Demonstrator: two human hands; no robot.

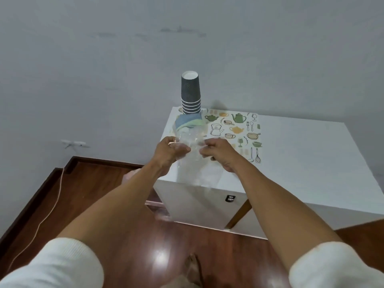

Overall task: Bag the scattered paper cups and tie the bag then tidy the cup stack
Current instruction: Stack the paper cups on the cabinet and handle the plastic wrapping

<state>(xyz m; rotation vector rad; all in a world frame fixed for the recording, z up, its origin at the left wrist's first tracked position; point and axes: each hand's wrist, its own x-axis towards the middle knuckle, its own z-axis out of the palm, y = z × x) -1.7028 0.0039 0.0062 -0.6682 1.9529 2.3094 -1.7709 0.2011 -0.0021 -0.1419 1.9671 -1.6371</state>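
A clear plastic bag (192, 142) lies on the white table (301, 154), with blue and green paper cups (188, 122) showing through its far end. My left hand (171, 151) pinches the bag's loose near end from the left. My right hand (218, 152) pinches the same end from the right, close to the left hand. The rest of the plastic hangs over the table's front edge. Behind the bag stands a stack of dark grey cups (190, 92), upside down at the table's far left corner.
A placemat (243, 129) printed with teapots and utensils lies on the table to the right of the bag. A white cord (52, 206) runs across the red-brown wooden floor at left. My bare foot (193, 269) is below, near the table's wooden leg (239, 215).
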